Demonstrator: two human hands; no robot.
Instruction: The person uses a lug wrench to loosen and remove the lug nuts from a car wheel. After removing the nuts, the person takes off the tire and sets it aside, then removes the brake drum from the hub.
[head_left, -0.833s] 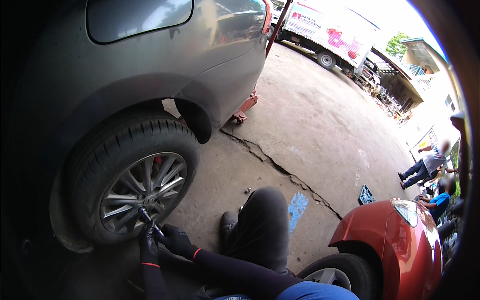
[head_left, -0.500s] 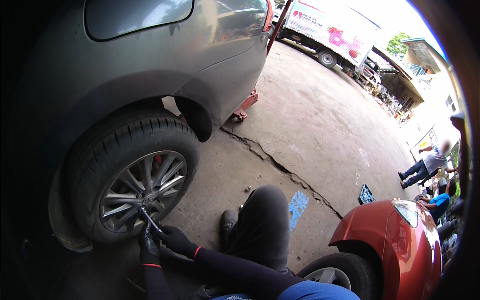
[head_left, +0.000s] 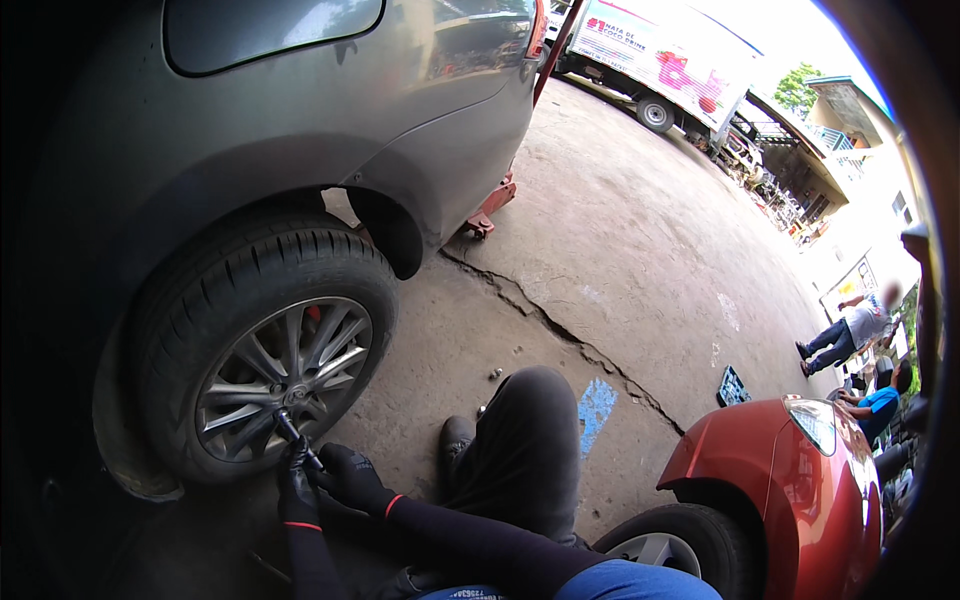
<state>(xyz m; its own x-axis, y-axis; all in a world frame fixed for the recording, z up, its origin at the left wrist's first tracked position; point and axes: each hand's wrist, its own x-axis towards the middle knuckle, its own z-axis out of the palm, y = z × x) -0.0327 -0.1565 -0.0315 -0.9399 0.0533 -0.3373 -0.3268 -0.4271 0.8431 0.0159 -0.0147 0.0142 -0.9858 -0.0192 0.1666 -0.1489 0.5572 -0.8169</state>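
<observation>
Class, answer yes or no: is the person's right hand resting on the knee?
No; the right hand holds the metal tool beside the left hand, apart from the knee.

Strong daylight brightens the floor toward its far right edge. Its near left corner lies in deep shadow. Fisheye rim blackened, lines bowed.

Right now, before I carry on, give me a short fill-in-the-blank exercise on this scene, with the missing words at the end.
1. The black-gloved left hand and black-gloved right hand each have a thin ____ band at the wrist.
2. Both hands grip the slim shiny metal tool, beside a silver spoked wheel ringed by a black rubber ____.
3. A long, jagged, dark ____ runs across the grey concrete ground.
4. The flat, roughly rectangular painted patch is ____.

Missing words: red; tyre; crack; blue.
</observation>
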